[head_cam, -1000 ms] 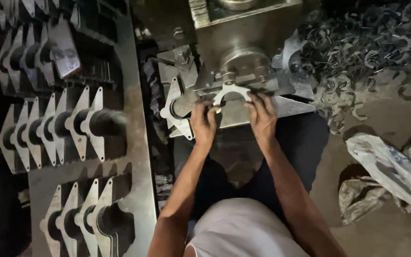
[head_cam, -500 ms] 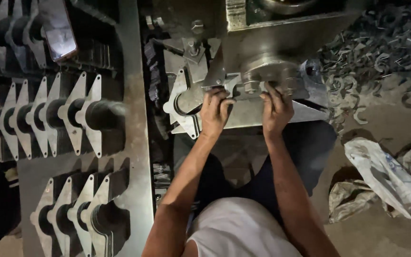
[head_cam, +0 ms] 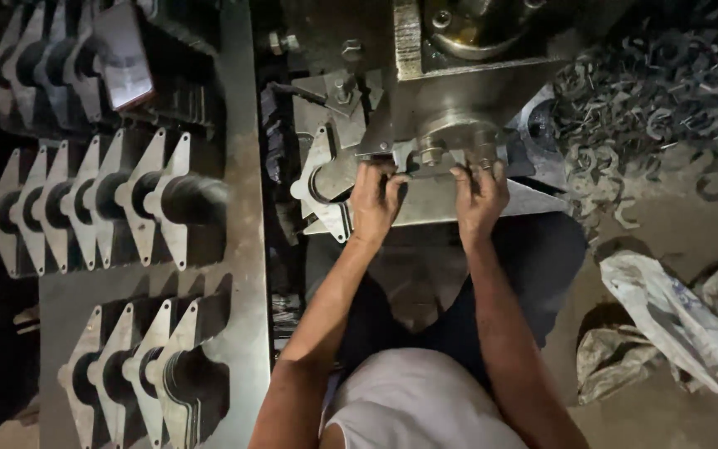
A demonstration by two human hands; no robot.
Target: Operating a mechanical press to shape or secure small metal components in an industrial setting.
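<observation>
Head cam looks straight down at a big grey press machine (head_cam: 459,91) with stacks of flat metal plates (head_cam: 101,208) racked upright off to the left and a heap of curved scrap cutouts (head_cam: 658,91) on the right. Both hands sit at the machine's bed: left hand (head_cam: 374,202) and right hand (head_cam: 479,198) each pinch an end of a small metal workpiece (head_cam: 425,158) under the round die, fingers curled tight on it.

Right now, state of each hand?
Left hand: fingers curled shut on the flat metal part at the press die.
Right hand: fingers pressed on the same part; full grip cannot be told.
</observation>
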